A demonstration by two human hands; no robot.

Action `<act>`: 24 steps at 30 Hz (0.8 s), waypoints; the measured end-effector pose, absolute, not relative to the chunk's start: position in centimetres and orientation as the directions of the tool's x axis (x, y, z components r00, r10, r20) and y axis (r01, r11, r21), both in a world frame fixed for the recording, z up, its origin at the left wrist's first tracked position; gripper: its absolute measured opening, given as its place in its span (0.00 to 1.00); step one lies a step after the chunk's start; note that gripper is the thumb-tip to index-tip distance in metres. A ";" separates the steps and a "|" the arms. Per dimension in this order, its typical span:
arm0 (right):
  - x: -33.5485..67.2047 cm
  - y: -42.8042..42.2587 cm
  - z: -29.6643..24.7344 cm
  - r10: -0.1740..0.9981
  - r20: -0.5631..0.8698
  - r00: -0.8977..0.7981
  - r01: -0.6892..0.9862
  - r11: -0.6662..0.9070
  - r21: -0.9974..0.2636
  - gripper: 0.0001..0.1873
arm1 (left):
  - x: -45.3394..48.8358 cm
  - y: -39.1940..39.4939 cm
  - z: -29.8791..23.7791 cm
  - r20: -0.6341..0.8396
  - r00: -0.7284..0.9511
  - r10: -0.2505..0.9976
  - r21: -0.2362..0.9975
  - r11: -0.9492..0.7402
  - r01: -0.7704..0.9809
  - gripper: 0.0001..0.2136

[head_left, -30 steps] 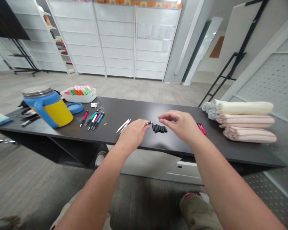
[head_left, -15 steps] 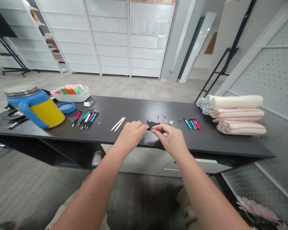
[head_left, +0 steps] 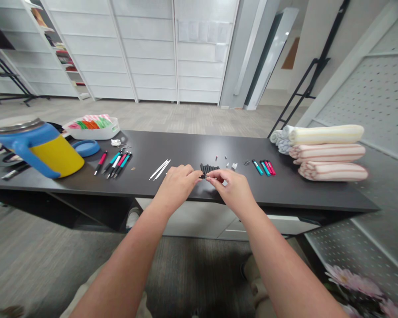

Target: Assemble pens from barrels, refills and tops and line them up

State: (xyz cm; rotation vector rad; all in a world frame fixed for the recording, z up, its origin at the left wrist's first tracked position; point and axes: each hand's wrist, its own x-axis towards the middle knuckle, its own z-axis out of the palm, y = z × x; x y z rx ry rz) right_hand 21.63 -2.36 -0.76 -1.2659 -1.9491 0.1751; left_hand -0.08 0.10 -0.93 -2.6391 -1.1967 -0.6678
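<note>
Near the front edge of the desk, my left hand (head_left: 178, 183) pinches a small black pen part (head_left: 202, 176) between thumb and fingers. My right hand (head_left: 231, 184) is closed in a pinch close beside it, its fingertips meeting the part's right end; whatever lies inside that pinch is too small to make out. Just behind the fingertips lies a row of black pen grips (head_left: 209, 168). Thin white refills (head_left: 159, 169) rest left of my left hand. Beyond my right hand are tiny metal and white pieces (head_left: 234, 166) and short teal and pink pen barrels (head_left: 264, 168).
On the left stand a blue and yellow mug (head_left: 41, 148), a blue lid (head_left: 86, 148), several whole pens (head_left: 118, 164) and a white basket (head_left: 110, 130) of colourful packets. Rolled towels (head_left: 331, 152) are stacked at the right end of the dark desk (head_left: 185, 148).
The view has shifted slightly. Both hands stay together over the same spot, with the small black part still between them.
</note>
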 end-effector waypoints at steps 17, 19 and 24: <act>22.3 -2.7 -0.8 0.785 0.448 -0.427 0.702 0.600 -0.383 0.15 | -0.4 0.1 -1.0 0.515 0.614 0.598 0.018 -0.724 0.689 0.10; 22.3 -2.8 -0.8 0.807 0.423 -0.412 0.716 0.574 -0.397 0.13 | -0.5 0.2 -1.0 0.524 0.611 0.594 0.023 -0.727 0.686 0.10; 22.1 -3.0 -0.7 0.835 0.401 -0.375 0.730 0.533 -0.427 0.07 | -0.5 0.3 -1.1 0.541 0.606 0.583 0.030 -0.733 0.679 0.10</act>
